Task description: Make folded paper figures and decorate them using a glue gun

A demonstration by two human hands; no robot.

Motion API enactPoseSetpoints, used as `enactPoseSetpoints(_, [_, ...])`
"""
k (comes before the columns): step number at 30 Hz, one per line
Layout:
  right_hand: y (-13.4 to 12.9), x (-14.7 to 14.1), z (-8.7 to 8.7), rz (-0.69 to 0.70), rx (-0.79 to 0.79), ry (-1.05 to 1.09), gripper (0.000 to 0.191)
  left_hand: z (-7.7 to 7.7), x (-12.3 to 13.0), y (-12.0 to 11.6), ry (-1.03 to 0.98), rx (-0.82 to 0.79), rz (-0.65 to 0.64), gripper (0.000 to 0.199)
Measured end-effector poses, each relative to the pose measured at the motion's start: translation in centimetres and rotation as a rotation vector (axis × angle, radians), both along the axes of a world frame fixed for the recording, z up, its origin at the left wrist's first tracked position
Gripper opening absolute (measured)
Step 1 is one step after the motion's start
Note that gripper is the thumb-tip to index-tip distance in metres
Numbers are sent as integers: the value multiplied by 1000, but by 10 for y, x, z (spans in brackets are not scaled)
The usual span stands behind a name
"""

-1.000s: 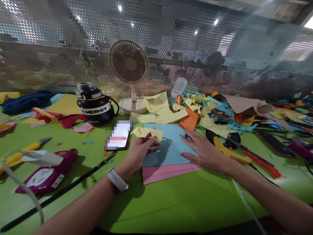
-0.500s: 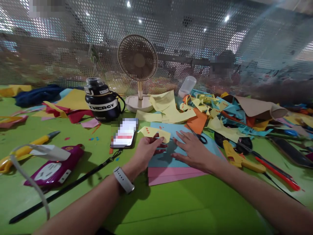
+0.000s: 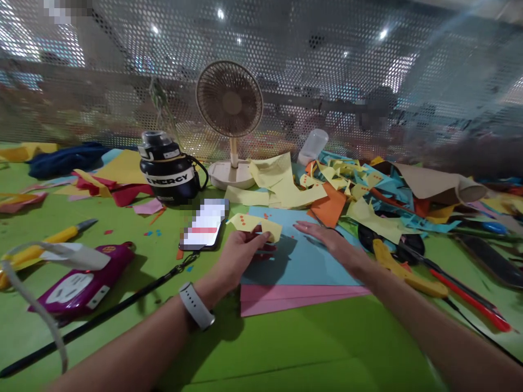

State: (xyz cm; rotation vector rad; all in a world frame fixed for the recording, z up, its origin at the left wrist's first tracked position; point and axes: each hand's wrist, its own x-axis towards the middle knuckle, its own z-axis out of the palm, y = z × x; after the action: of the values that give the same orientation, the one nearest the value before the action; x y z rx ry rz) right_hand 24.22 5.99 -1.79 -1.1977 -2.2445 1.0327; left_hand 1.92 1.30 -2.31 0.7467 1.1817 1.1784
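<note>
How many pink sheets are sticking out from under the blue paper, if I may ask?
2 are visible. The upper pink sheet shows just below the near edge of the blue paper; the lower pink sheet peeks out nearer the wearer. More may be hidden.

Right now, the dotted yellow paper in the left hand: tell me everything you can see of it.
The dotted yellow paper is a small, irregular cut-out, pale yellow, thin and matt-looking. Its left end narrows to a point; orange-red dots sit on the left part, whether drawn or stuck on I can't tell. The left hand pinches it by its lower edge, thumb in front, hiding part of it. It is held up over the light blue sheet. The right hand isn't touching it.
</note>
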Motion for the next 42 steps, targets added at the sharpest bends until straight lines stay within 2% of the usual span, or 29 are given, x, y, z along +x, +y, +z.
enactPoseSetpoints(5, [-6,-6,-15,55,290,-404,72,1,0,-1,9,14,-10,12])
enactPoseSetpoints(10, [-13,-16,-20,61,524,-531,74,2,1,-2,13,7,-5,12])
enactPoseSetpoints(13, [-12,-19,-17,57,530,-512,72,3,2,-2,14,6,-10,12])
enactPoseSetpoints(20, [1,-11,-6,-17,188,-155,64,-1,1,-1,37,20,-16,11])
enactPoseSetpoints(24, [-1,-4,4,-56,118,-61,56,-3,1,0,31,22,-47,13])
enactPoseSetpoints(27, [-2,-4,1,-96,210,-68,48,-2,2,-1,28,9,-44,14])
enactPoseSetpoints(32, [1,-8,-12,-8,556,-236,30,0,1,-2,53,6,-58,16])
enactPoseSetpoints(36, [4,-12,-15,28,619,-275,16,-2,1,-1,47,12,-73,14])
enactPoseSetpoints(42, [9,-13,-17,149,781,-374,9,-2,2,-1,-8,-20,-59,11])
